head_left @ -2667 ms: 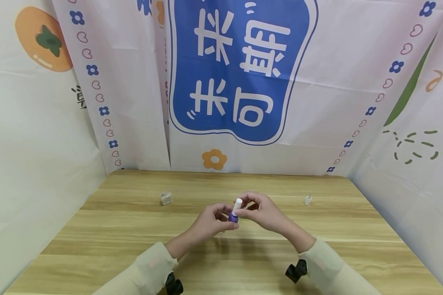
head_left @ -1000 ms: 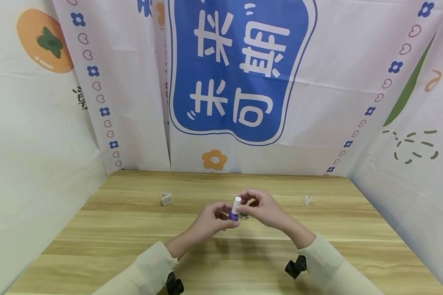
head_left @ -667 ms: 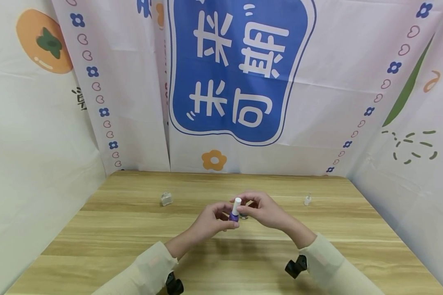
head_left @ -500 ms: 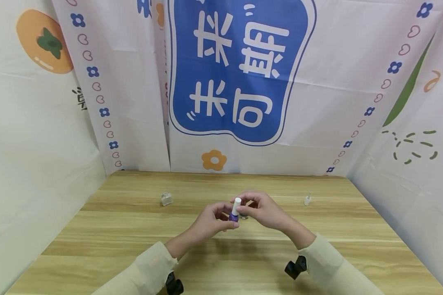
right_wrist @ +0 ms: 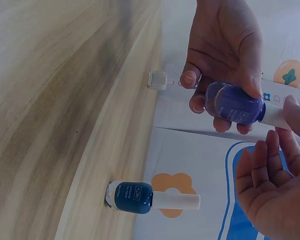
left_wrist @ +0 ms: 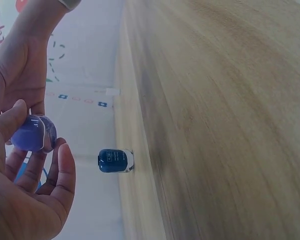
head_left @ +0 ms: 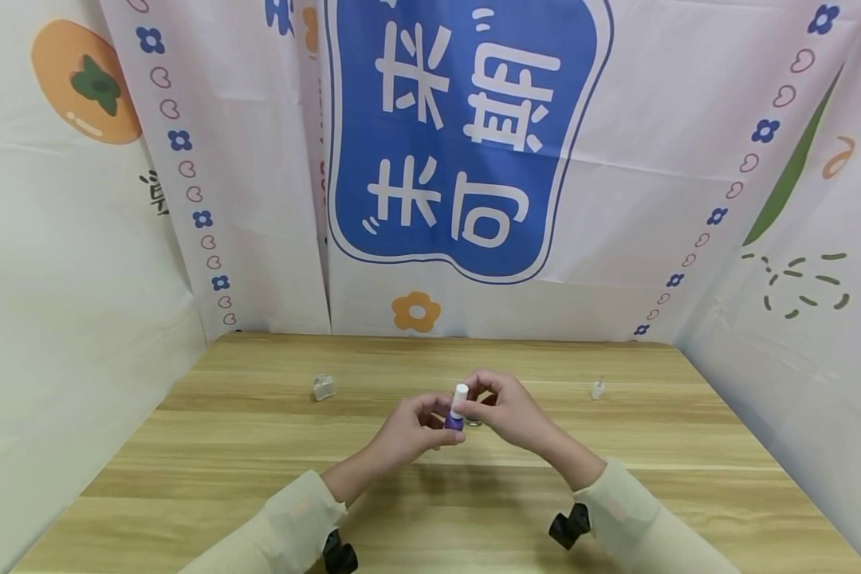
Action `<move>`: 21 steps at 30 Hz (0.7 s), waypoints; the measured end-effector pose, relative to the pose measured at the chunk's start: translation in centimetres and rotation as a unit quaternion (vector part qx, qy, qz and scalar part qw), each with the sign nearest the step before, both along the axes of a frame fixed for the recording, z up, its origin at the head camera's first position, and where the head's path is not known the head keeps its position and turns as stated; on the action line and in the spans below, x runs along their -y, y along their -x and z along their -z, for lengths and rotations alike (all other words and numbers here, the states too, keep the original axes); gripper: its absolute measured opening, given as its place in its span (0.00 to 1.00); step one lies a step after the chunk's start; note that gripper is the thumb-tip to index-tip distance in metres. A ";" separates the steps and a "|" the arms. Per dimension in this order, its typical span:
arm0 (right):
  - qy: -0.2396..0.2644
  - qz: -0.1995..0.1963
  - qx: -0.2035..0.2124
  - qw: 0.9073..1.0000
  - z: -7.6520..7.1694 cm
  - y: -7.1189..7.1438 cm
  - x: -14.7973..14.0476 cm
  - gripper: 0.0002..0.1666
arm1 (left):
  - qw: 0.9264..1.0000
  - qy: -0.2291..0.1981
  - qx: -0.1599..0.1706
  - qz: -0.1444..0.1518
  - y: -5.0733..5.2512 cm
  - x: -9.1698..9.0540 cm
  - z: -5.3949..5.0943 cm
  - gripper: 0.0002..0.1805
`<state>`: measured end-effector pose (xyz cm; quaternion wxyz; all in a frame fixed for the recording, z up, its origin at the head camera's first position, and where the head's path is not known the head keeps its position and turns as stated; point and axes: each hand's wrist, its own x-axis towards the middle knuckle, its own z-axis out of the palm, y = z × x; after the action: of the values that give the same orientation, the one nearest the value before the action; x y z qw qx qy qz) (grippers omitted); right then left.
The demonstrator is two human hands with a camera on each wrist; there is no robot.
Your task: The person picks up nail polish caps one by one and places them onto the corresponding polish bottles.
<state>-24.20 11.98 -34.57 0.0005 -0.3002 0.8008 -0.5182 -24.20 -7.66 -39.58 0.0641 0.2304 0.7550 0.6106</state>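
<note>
Head view first: what's each hand on?

Left hand [head_left: 407,429] grips the body of a purple glass nail-polish bottle [right_wrist: 233,103]; right hand [head_left: 511,410] pinches its tall white plastic cap [right_wrist: 274,116]. Both grips narrow.

Bottle's where?

Off the wood-grain table [head_left: 186,446], between the hands, a bit tilted, cap up.

Step?

Judging: working the cap, likely twisting it open. Cap sits on the neck; can't tell if it's loose. Closing is possible too.

Why lean open?

Clear square glass bottle [head_left: 324,388] sits over left with no white cap on, and a short white cap [head_left: 599,390] stands far right, thin stem up. Looks like a split pair, so maybe same treatment here.

Next move calls for?

Left holding the body firm, right turning the cap. If it frees, pull along the neck, no dripping.

Anything close?

Dark teal glass bottle [right_wrist: 133,197], white-capped, upright on the table just beyond the right hand. Easy to knock, I'd say.
</note>
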 end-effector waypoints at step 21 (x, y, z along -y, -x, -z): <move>0.007 -0.010 0.013 1.000 1.8 1.6 -0.7 0.11 | 1.000 0.004 -0.006 -0.011 -1.6 -0.1 -2.3 0.15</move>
<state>-25.83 12.66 -36.33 0.0142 -0.3013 0.7943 -0.5273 -22.63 -7.52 -37.24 0.0542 0.2251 0.7604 0.6068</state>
